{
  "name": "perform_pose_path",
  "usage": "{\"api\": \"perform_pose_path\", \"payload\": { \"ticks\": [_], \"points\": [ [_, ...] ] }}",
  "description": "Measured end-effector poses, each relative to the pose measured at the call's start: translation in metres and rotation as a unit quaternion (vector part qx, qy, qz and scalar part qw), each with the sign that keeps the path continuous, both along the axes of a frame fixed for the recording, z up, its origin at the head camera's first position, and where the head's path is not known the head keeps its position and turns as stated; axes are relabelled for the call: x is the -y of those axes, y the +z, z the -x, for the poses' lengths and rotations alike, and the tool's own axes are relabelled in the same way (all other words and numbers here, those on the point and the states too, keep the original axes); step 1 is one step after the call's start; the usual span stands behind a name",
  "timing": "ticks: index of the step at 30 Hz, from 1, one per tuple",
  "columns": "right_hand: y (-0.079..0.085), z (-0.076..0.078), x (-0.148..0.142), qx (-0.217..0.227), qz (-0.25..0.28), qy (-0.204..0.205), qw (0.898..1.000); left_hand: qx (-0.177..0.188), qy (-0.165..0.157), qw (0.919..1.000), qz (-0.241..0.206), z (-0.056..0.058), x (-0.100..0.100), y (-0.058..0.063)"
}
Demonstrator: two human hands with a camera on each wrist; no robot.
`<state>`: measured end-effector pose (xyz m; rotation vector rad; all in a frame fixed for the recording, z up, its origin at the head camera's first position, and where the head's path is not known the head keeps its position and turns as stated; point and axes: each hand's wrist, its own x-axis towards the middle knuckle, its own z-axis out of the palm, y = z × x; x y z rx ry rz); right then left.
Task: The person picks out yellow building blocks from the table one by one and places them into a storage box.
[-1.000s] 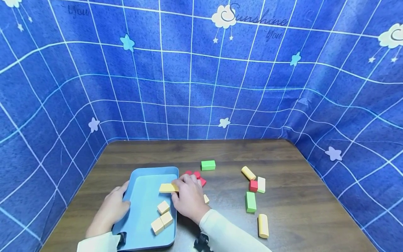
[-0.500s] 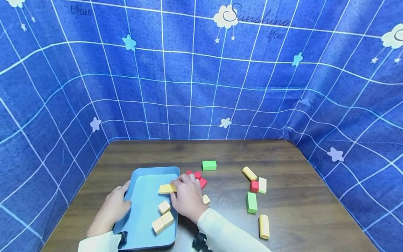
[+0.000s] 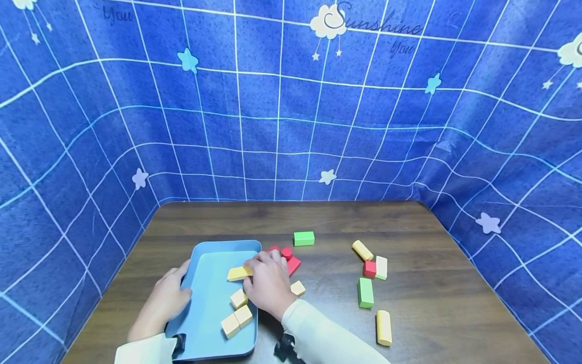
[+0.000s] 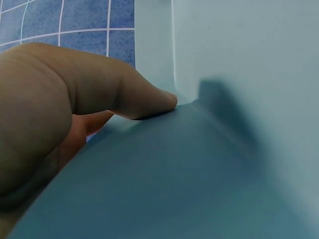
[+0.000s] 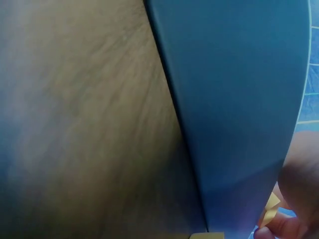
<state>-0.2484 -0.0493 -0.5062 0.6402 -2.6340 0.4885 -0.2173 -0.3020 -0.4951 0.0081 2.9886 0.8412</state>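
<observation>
My left hand point(image 3: 169, 298) grips the left side of a light blue tray point(image 3: 202, 273). Its thumb point(image 4: 144, 97) lies over the tray's wall in the left wrist view. At the tray's right rim, my right hand point(image 3: 271, 284) pinches a flat yellow block point(image 3: 238, 274), which sticks out leftward over the tray floor. Fingers and yellow block point(image 5: 270, 209) appear low at the right of the right wrist view. Below that block, several pale wooden cubes point(image 3: 230, 326) lie inside the tray. Red blocks point(image 3: 293, 265) are partly hidden behind my right hand.
Beside my right wrist lies another pale cube point(image 3: 297, 288). A green block point(image 3: 303, 238) sits farther back. To the right are yellow cylinders point(image 3: 384, 328), a green block point(image 3: 365, 292), a red cube point(image 3: 370, 269) and a pale green block point(image 3: 381, 268). Blue patterned cloth point(image 3: 291, 126) surrounds the wooden table.
My right hand has shifted slightly left over the tray with the yellow block, which has tilted a little. More of the pale cube beside the wrist shows. My left hand keeps its grip.
</observation>
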Motion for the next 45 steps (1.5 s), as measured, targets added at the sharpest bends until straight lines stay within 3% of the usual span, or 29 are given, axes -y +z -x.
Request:
{"api": "perform_pose_path", "payload": {
  "ticks": [9, 14, 45],
  "points": [
    [-0.0031, 0.0014, 0.0041, -0.005, -0.005, -0.005, 1.000, -0.011, -0.002, 0.9999, 0.004, 0.0010, 0.0006, -0.0022],
    [-0.0007, 0.0006, 0.0058, -0.007, 0.005, 0.006, 1.000, 0.009, 0.005, 0.9999, -0.004, -0.0001, 0.0004, -0.0013],
    [-0.0054, 0.0025, 0.0090, 0.090, 0.004, -0.023, 0.996, 0.007, 0.008, 0.9999, -0.006, -0.0011, -0.0018, 0.0014]
  ]
}}
